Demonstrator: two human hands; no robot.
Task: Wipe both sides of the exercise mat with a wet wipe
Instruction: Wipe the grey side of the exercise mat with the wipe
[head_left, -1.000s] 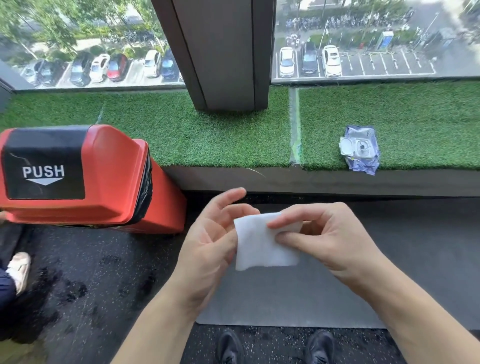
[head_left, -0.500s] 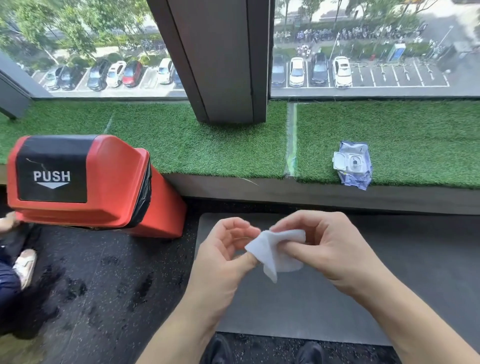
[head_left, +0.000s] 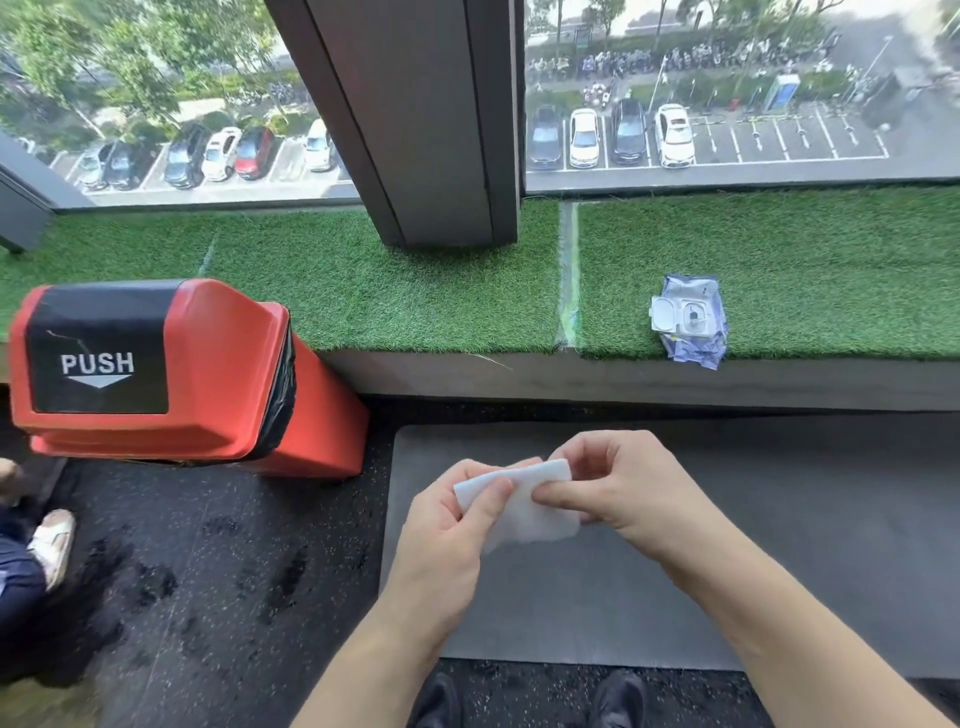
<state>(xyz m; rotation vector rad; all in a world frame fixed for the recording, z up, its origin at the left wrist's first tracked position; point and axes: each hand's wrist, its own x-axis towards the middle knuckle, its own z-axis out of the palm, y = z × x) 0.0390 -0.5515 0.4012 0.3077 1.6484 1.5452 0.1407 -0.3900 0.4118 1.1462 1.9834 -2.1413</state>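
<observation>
White wipe partly hidden by both thumbs.

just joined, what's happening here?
A person stands over a grey exercise mat on the floor, pinching a white wet wipe between the left hand and the right hand. The wipe is off the mat. The wipes pack lies open on the turf ledge.

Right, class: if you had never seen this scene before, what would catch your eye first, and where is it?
Low in the middle, the left hand and right hand pinch a white wet wipe above the grey exercise mat. At the left stands a red bin marked PUSH. On the green turf ledge to the right lies the wipes packet.
</observation>
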